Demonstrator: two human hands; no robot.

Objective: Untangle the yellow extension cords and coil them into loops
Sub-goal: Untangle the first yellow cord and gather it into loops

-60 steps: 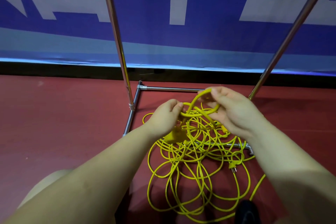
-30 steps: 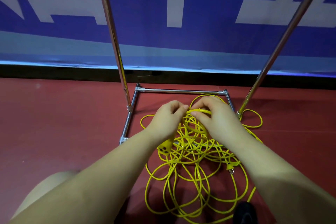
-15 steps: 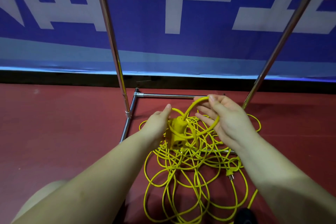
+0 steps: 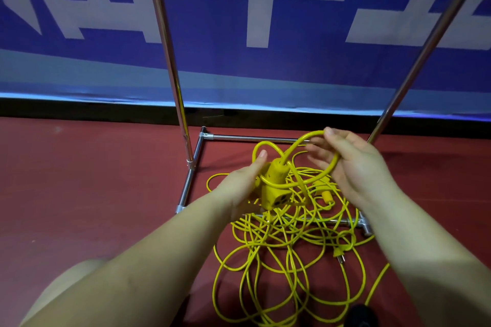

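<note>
I observe the left hand (image 4: 243, 186) gripping a yellow multi-outlet socket block (image 4: 273, 188), thumb extended upward along the block's near-left side and the remaining fingers hidden behind it. The block is raised clear of the floor, tilted slightly, with outlet faces visible on its lower front.

The right hand (image 4: 356, 167) grasps a thick yellow cord loop (image 4: 310, 138): the cord leaves the top of the block, arcs up to the thumb tip, passes round the palm side of the curled fingers and returns low toward the block. I cannot tell exactly how many fingers lie inside the loop; the fingers are somewhat blurred.

Beneath both hands, the tangled yellow extension cords (image 4: 281, 260) lie in overlapping loops on the red floor (image 4: 93, 194), spreading from under the block toward the bottom edge of the view. A yellow plug with metal prongs (image 4: 339, 253) rests on the right side of the tangle, and a second yellow connector (image 4: 325, 194) sits just right of the block.

The cords partly overlie the base of a chrome tube frame (image 4: 198, 156), whose two uprights rise out of the view. A blue and white banner (image 4: 239, 34) backs the scene. A bare knee (image 4: 63, 284) shows at the lower left, and a dark object (image 4: 358, 316), not identifiable, sits at the bottom edge.
</note>
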